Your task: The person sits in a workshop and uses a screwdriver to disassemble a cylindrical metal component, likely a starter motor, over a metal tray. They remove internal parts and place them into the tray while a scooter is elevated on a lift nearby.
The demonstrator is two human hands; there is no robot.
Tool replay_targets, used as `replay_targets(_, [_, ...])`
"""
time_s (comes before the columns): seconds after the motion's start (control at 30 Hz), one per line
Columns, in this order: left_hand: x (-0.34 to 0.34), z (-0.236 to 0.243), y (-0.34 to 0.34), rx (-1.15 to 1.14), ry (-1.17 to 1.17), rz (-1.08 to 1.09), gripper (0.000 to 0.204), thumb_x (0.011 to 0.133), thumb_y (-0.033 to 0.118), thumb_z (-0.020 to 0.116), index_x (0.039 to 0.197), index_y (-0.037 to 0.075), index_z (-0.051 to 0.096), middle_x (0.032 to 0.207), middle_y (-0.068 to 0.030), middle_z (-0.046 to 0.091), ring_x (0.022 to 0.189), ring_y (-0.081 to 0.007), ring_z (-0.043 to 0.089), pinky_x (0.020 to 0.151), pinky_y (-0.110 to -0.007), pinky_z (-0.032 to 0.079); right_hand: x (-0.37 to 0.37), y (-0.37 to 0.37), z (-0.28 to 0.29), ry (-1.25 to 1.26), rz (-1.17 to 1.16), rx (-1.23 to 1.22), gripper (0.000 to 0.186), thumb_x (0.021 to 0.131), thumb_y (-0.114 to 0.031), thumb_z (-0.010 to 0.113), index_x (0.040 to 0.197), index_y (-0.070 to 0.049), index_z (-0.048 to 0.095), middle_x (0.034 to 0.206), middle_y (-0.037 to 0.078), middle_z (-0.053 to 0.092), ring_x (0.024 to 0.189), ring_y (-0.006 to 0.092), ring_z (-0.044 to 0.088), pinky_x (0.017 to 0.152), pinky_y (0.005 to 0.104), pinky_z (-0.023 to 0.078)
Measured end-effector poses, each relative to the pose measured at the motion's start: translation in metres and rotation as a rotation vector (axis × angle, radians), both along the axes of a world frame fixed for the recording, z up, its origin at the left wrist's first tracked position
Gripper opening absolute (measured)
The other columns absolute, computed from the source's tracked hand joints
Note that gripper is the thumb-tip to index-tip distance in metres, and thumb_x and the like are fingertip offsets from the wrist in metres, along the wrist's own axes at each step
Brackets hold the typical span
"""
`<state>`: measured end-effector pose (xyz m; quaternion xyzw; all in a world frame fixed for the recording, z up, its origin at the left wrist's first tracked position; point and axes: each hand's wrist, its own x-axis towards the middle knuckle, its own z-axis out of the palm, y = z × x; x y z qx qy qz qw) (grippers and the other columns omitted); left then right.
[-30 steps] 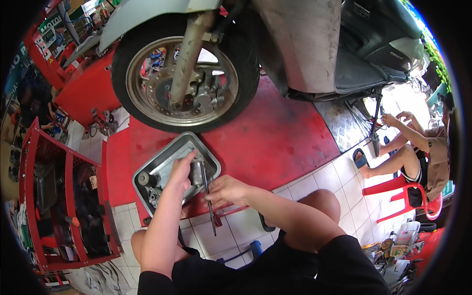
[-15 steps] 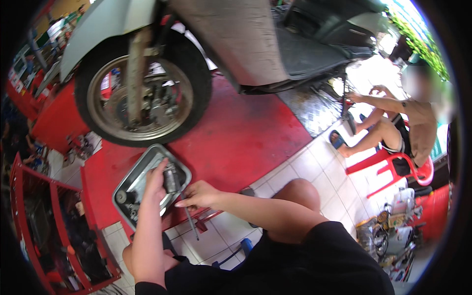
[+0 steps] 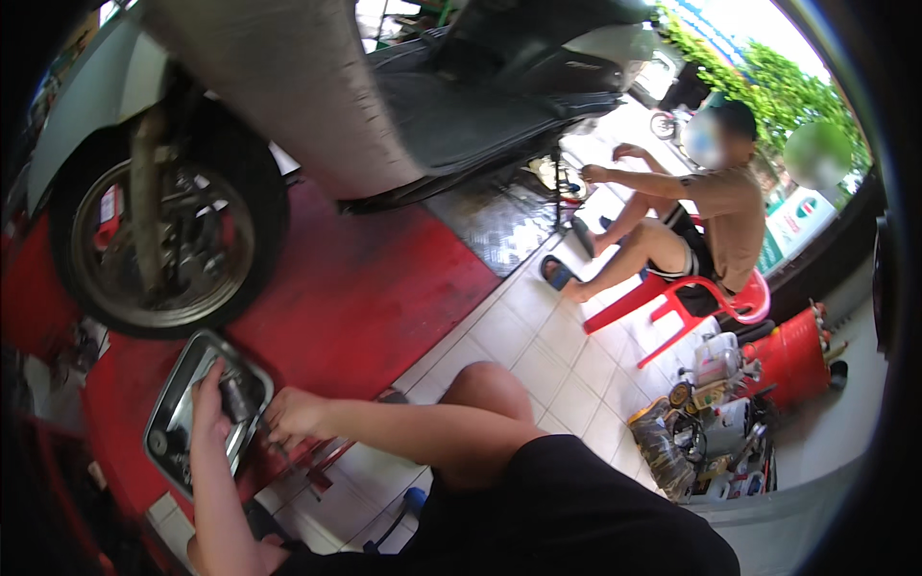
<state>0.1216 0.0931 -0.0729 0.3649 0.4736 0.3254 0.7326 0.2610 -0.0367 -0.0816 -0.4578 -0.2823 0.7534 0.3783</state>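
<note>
Over a shallow metal tray [image 3: 171, 384], my left hand [image 3: 208, 408] is closed around a grey, cylindrical metal part [image 3: 236, 396]. My right hand [image 3: 296, 418] is just to its right, fingers pinched on a thin metal rod [image 3: 309, 477] that slants down toward my lap. Motion blur smears the rod, so its exact kind does not show. Inside the tray lies a small round metal piece [image 3: 158, 442]; other bits near its bottom end are hard to make out. The tray rests on a red platform [image 3: 355, 298], close to the scooter's front wheel [image 3: 173, 245].
A scooter [image 3: 288, 86] stands on the platform above my hands. To the right, a person [image 3: 725, 192] sits on a red plastic chair [image 3: 706, 298] on white floor tiles [image 3: 538, 336]. Bottles and parts [image 3: 706, 432] crowd beside a red drum [image 3: 792, 360].
The view has swung to the right, so the scooter, tray and hands appear farther left. Both hands keep their holds, the left on the metal part and the right on the rod.
</note>
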Motion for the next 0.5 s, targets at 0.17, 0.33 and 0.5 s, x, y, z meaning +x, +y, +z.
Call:
replay_targets(0.17, [0.003,0.003,-0.003,0.004,0.053,0.028,0.036,0.086,0.029,0.073,0.103,-0.002,0.064,0.085,-0.0084,0.068,0.071,-0.0200,0.066,0.063,-0.036,0.054,0.004,-0.007,0.022,-0.137,-0.009,0.015,0.043,0.075,-0.013,0.084,0.104,0.013,0.064,0.084,0.015,0.069,0.072,0.0204,0.069,0.064,0.0309,0.058])
replay_targets(0.33, [0.005,0.016,-0.005,-0.003,0.116,-0.022,0.041,0.086,0.030,0.073,0.095,-0.008,0.062,0.082,-0.0110,0.066,0.064,-0.0183,0.064,0.055,-0.035,0.053,-0.003,-0.008,0.024,-0.209,-0.035,-0.016,0.042,0.077,-0.019,0.085,0.100,0.011,0.065,0.082,0.011,0.067,0.064,0.0124,0.059,0.056,0.0256,0.049])
replay_targets(0.5, [0.005,0.013,-0.008,-0.010,0.157,-0.004,0.041,0.086,0.030,0.073,0.095,-0.008,0.061,0.081,-0.0111,0.066,0.064,-0.0185,0.065,0.053,-0.034,0.053,-0.002,-0.012,0.019,-0.273,-0.003,-0.039,0.042,0.077,-0.023,0.085,0.095,0.009,0.064,0.077,0.007,0.063,0.063,0.0109,0.056,0.055,0.0251,0.047])
